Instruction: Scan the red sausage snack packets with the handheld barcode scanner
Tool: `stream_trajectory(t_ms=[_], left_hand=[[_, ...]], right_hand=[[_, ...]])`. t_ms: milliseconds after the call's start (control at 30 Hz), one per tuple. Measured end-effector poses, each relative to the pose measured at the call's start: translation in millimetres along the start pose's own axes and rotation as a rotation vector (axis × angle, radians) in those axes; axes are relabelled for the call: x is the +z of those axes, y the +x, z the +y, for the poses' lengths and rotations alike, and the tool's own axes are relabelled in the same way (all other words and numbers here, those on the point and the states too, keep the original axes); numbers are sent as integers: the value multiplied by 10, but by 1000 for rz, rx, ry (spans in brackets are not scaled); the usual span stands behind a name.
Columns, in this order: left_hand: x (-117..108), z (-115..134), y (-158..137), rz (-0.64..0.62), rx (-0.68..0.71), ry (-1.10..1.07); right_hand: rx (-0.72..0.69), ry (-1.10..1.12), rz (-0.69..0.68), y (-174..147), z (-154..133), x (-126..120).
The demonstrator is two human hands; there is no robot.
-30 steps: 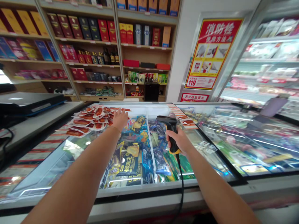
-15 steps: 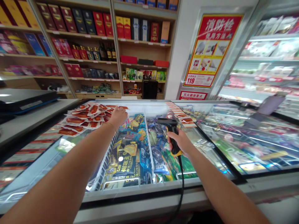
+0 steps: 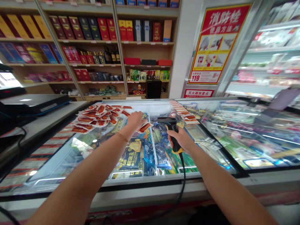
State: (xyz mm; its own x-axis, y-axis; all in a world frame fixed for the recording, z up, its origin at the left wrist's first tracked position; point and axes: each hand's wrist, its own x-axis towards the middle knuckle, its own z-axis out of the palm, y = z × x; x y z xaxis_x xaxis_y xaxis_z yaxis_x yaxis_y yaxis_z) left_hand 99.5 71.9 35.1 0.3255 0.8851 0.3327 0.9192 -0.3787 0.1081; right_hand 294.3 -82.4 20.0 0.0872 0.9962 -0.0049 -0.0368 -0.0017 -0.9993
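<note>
My left hand (image 3: 135,121) is closed on a wrapped sausage (image 3: 144,127), holding it above the freezer's middle. Left of that hand, a heap of similar wrapped sausages (image 3: 93,118) lies on the freezer glass. My right hand (image 3: 183,139) grips a black and yellow barcode scanner (image 3: 172,126) by its handle, and a black cable (image 3: 182,187) hangs from it. The scanner's head points left, a little to the right of the held sausage. Farther back on the right, a few more wrapped sausages (image 3: 188,117) lie on the freezer's striped strip.
Below my hands is a chest freezer (image 3: 154,189) with bagged frozen food (image 3: 132,156) in wire baskets. A flat black device (image 3: 39,102) stands on the left counter. Behind are shelves of boxes and bottles (image 3: 98,43), a red poster (image 3: 217,43) and a lit cooler (image 3: 269,62).
My left hand has moved right, away from the heap, and a wrapped sausage now shows in it. My right hand stays in place with the scanner. The view has tilted up slightly.
</note>
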Motion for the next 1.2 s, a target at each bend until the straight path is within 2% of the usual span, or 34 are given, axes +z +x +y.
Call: stream_trajectory(t_ms=[67,133,200,267,467,567,700,867,1100,1200], left_hand=[[-20,-161,-45,19,-125,-48],[-24,-287,-137,-76,-209,-82],[-7,-329,-254,-199,-235,-132],[28,-289,-363,-246,-241,-211],[155,-74,-467,-198,-205,-360],[198,-95,-447,-210,-165,-479],[249,-229,-418,-150,-155,-611],[341,-386,-370,-57,-231,-755],[343,-372,-318,114,-416,-1320],[298,-359,-315,126,-469,-1435]], right_hand=[[-2,3,-1,-7,-5,-3],[-6,5,-7,-13,-9,-4],[-10,-3,-11,-19,-12,-1],[-13,-14,-13,-27,-12,7],[-14,-35,-29,-37,9,35],[-14,-47,-29,-38,25,44],[-9,-85,-42,-50,37,54],[-16,-116,-66,-89,27,80],[-6,-209,-158,-180,18,128],[-19,-255,-202,-222,6,152]])
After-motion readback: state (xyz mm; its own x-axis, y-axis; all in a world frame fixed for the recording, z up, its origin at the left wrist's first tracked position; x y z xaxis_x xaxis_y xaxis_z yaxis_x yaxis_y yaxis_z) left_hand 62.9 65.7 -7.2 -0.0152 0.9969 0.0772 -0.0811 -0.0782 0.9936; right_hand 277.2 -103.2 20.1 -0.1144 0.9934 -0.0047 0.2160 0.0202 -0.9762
